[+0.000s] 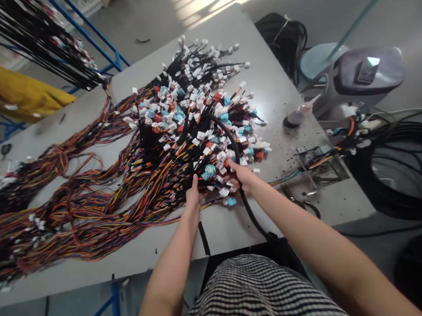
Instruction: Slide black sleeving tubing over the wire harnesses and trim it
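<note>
Obs.: your right hand (241, 176) is closing around the black tubing (236, 149), with the fingers wrapped over it at the near edge of the harness pile (173, 136). From that grip the tubing is arcing up and back over the white, blue and red connectors, and trailing down off the table edge toward your striped garment (259, 289).

Your left hand (194, 194) is pressing into the same pile just beside the right, thumb up. Its fingers are sinking among the connector ends, so I cannot tell whether it is gripping anything.

The pile is lying mid-table (282, 90), with connector ends fanning away from you and coloured wire tails spreading off to your left.

To the right of your hands, scissors (303, 203) are lying on the table. Further back a small bottle (296, 116) is standing near a grey machine (357, 78). Black cable coils (406, 163) are sitting beyond the right edge. More harnesses are hanging on a blue rack (43, 39) at far left.
</note>
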{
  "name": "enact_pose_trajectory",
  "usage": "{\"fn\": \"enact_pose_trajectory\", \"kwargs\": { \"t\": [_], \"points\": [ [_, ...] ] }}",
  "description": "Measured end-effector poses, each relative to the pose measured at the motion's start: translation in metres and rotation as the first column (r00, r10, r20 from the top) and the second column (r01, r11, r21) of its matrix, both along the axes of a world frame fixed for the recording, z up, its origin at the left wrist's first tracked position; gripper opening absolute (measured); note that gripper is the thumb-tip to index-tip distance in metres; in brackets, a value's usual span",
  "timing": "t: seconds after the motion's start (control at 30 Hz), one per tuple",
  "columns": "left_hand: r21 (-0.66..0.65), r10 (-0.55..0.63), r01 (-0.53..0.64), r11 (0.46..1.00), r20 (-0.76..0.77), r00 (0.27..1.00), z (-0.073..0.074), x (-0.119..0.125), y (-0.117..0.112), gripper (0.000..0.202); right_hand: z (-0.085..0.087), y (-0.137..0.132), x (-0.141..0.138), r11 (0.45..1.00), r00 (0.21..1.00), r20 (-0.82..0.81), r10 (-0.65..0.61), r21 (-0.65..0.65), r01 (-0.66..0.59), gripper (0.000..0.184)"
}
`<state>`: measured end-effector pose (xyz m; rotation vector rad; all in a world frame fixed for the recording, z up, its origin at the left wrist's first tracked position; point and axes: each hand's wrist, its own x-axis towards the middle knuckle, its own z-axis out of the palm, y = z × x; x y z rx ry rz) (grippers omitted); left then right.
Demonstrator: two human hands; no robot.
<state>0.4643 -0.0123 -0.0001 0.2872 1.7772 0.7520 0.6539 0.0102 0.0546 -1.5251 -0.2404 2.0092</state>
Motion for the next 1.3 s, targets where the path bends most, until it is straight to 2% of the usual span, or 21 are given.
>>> {"fn": "enact_pose_trajectory", "kwargs": {
  "t": [0.07,0.13,0.2,0.27,0.3,0.33,0.43,0.53,0.6,0.67,0.77,0.8,0.87,0.93,0.97,1.0,1.03,1.1,1.2,1.27,1.3],
  "points": [
    [0.040,0.031,-0.031,0.999,-0.011,0.999,-0.004,0.004,0.018,0.053,0.001,0.017,-0.002,0.999,0.999,0.014,-0.048,-0.014,0.048,0.041],
    [0.046,0.000,0.001,0.999,-0.017,1.000,-0.005,0.007,0.033,0.057,0.002,0.029,-0.005,0.995,0.994,0.044,-0.096,-0.012,0.097,0.038],
    [0.038,-0.121,0.122,0.992,-0.012,0.993,-0.003,0.008,0.039,0.064,0.004,0.030,-0.004,0.989,0.984,0.101,-0.146,0.026,0.144,0.032],
    [0.087,-0.331,0.336,0.938,-0.067,0.941,-0.001,0.007,0.028,0.065,0.006,0.016,0.002,0.976,0.953,0.212,-0.215,0.091,0.200,0.027],
    [0.136,-0.454,0.472,0.871,-0.143,0.880,-0.001,0.007,0.015,0.063,0.007,0.004,0.007,0.966,0.931,0.265,-0.250,0.130,0.222,0.028],
    [0.169,-0.563,0.608,0.776,-0.249,0.788,-0.001,0.007,-0.001,0.059,0.007,-0.011,0.013,0.958,0.912,0.303,-0.276,0.170,0.233,0.032],
    [0.083,-0.741,0.890,0.448,-0.523,0.421,-0.002,0.006,-0.065,0.058,0.007,-0.068,0.035,0.944,0.881,0.371,-0.293,0.260,0.204,0.060],
    [-0.106,-0.846,0.969,0.223,-0.514,0.138,0.002,0.007,-0.122,0.045,0.005,-0.121,0.055,0.956,0.818,0.528,-0.228,0.279,0.086,0.073],
    [-0.134,-0.889,0.986,0.103,-0.457,0.031,0.009,0.007,-0.142,0.041,0.003,-0.148,0.063,0.967,0.751,0.633,-0.190,0.252,0.033,0.075],
    [-0.111,-0.894,0.992,0.064,-0.448,0.007,0.020,0.005,-0.151,0.040,0.002,-0.165,0.069,0.971,0.717,0.672,-0.188,0.238,0.032,0.077],
    [-0.061,-0.863,0.992,0.110,-0.502,0.065,0.037,0.003,-0.156,0.040,0.007,-0.178,0.074,0.960,0.730,0.647,-0.220,0.278,0.042,0.078],
    [-0.053,-0.861,0.993,0.102,-0.505,0.062,0.042,0.003,-0.158,0.041,0.010,-0.180,0.076,0.954,0.736,0.637,-0.229,0.297,0.040,0.077],
    [-0.088,-0.886,0.995,0.038,-0.464,-0.007,0.047,0.006,-0.161,0.039,0.015,-0.183,0.080,0.944,0.726,0.646,-0.237,0.331,0.014,0.075],
    [-0.175,-0.904,0.984,-0.030,-0.415,-0.101,0.048,0.014,-0.159,0.034,0.017,-0.186,0.088,0.941,0.675,0.705,-0.219,0.335,-0.044,0.073],
    [-0.196,-0.903,0.980,-0.032,-0.414,-0.113,0.049,0.020,-0.154,0.032,0.018,-0.189,0.092,0.945,0.640,0.745,-0.189,0.315,-0.088,0.071],
    [-0.183,-0.903,0.983,-0.005,-0.421,-0.083,0.049,0.026,-0.146,0.031,0.018,-0.193,0.097,0.951,0.601,0.787,-0.142,0.278,-0.139,0.068],
    [-0.123,-0.911,0.991,0.048,-0.413,-0.007,0.051,0.035,-0.136,0.036,0.017,-0.197,0.102,0.954,0.556,0.827,-0.086,0.230,-0.194,0.065],
    [0.094,-0.941,0.973,0.210,-0.251,0.227,0.059,0.058,-0.110,0.059,0.015,-0.208,0.110,0.938,0.447,0.894,0.022,0.136,-0.318,0.056],
    [0.283,-0.828,0.781,0.557,0.119,0.548,0.075,0.105,-0.072,0.081,0.015,-0.223,0.119,0.880,0.284,0.954,0.098,0.050,-0.473,0.046],
    [0.302,-0.700,0.639,0.707,0.171,0.693,0.084,0.142,-0.059,0.073,0.020,-0.226,0.125,0.854,0.291,0.952,0.097,0.071,-0.515,0.038],
    [0.310,-0.673,0.610,0.729,0.164,0.721,0.087,0.159,-0.058,0.066,0.023,-0.225,0.129,0.848,0.342,0.936,0.088,0.110,-0.518,0.034]
  ]
}}
